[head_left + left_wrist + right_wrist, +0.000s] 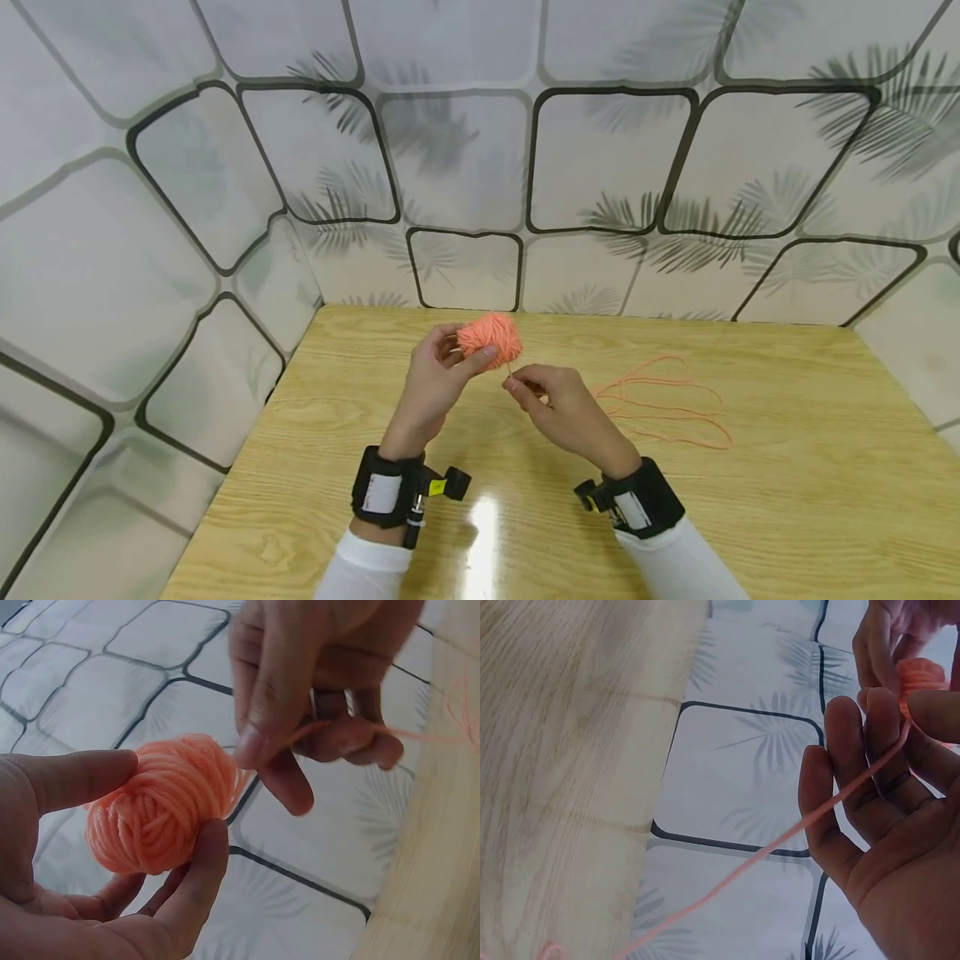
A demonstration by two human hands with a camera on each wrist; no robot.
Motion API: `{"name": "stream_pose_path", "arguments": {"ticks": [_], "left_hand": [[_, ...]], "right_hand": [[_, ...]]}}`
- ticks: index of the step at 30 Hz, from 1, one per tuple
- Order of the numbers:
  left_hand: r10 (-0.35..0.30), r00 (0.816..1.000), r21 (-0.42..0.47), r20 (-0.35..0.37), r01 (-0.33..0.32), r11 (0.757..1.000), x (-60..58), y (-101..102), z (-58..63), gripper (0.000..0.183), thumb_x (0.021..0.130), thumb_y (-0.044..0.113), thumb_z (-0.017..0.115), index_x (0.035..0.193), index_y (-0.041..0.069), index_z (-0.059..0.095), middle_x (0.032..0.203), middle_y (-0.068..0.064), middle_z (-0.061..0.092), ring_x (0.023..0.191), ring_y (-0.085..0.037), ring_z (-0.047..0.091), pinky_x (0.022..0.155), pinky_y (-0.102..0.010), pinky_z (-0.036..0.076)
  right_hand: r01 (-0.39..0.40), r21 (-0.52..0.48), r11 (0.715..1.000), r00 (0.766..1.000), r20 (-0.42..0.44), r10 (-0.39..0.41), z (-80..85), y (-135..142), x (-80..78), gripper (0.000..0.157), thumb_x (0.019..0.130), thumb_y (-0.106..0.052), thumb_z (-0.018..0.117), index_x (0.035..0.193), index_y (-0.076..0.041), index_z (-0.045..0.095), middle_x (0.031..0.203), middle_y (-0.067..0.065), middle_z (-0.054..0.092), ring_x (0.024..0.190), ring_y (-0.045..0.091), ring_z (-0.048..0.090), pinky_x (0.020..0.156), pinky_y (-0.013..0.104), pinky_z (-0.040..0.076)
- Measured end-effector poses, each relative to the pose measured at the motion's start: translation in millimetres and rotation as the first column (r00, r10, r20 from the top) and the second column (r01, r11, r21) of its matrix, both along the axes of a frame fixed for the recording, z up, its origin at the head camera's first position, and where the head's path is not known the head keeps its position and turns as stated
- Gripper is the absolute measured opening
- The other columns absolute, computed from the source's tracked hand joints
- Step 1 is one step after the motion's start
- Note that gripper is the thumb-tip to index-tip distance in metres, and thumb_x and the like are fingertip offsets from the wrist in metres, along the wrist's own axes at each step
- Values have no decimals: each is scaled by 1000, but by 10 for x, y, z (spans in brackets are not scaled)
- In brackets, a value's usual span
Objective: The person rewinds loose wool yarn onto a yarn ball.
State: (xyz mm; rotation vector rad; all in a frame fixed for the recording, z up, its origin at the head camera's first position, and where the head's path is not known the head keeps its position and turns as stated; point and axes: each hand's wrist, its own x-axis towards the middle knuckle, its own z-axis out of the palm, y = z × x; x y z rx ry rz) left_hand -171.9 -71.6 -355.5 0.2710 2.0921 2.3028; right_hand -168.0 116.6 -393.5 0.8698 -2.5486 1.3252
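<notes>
Head view | left grip (433, 382) cradling yarn ball (491, 335), right grip (558, 406) pinching its strand (735, 877) | watch those loose loops (675, 408) right of that grip: hard tug, they could knot!

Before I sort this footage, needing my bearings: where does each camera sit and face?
Head: on the head, facing forward and down at the yarn ball; left hand, right hand, sleeves show.
Left wrist: on that wrist, facing the ball; both hands show.
Right wrist: on that wrist, facing the strand; both hands show.
Wrist views share ball and strand.
</notes>
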Motion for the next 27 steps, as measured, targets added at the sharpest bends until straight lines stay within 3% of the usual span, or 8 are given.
{"name": "stream_pose_path", "arguments": {"ticks": [4,7,11,15,18,23,27], "left_hand": [[38,994,-164,-99,-54,985,-19,13,-34,51,83,20,67,129,16,45,113,-13,50,100,-27,54,74,-36,49],[1,992,-194,-128,-26,981,-32,10,-61,50,86,17,64,132,20,46,114,-13,49,98,-30,54,72,-37,51],[-12,988,-266,-156,-31,964,-38,4,-91,42,86,18,63,127,19,52,116,-6,52,100,-26,53,73,-36,50],[-6,976,-412,-220,-87,907,-42,-7,-116,41,85,17,64,124,18,54,116,-3,53,100,-21,53,70,-31,49],[-36,972,-509,-233,-90,856,-32,-18,-134,41,85,16,64,124,17,54,117,-5,50,96,-18,52,64,-28,48],[-186,966,-563,-180,54,825,3,-40,-134,40,85,14,64,124,18,54,118,-4,51,90,-17,54,63,-27,48],[-344,932,-558,-109,229,798,26,-56,-124,39,85,15,63,123,22,53,115,3,54,95,-16,55,67,-29,49]], "right_hand": [[10,48,999,1000,-26,-9,43,-1,29,18,95,-31,50,96,-23,65,81,-14,57,74,3,55,61,25,46],[11,70,997,998,-56,-8,83,5,40,15,94,-30,51,91,-23,64,80,-13,58,69,4,53,57,26,44],[3,91,996,997,-81,4,150,24,47,12,92,-29,55,90,-23,65,81,-14,59,70,2,54,63,26,46],[-12,128,992,996,-85,23,236,59,50,10,91,-30,57,90,-24,65,79,-16,57,67,2,52,63,26,45],[-33,137,990,996,-79,44,312,94,44,9,91,-30,57,91,-24,64,75,-15,55,65,3,50,60,27,45],[-50,129,990,996,-63,59,459,163,17,13,91,-32,57,93,-23,65,75,-13,56,67,3,52,62,27,46],[-56,98,994,997,-52,62,567,213,-16,18,90,-34,56,93,-20,66,77,-11,58,70,5,53,66,27,46]]}}
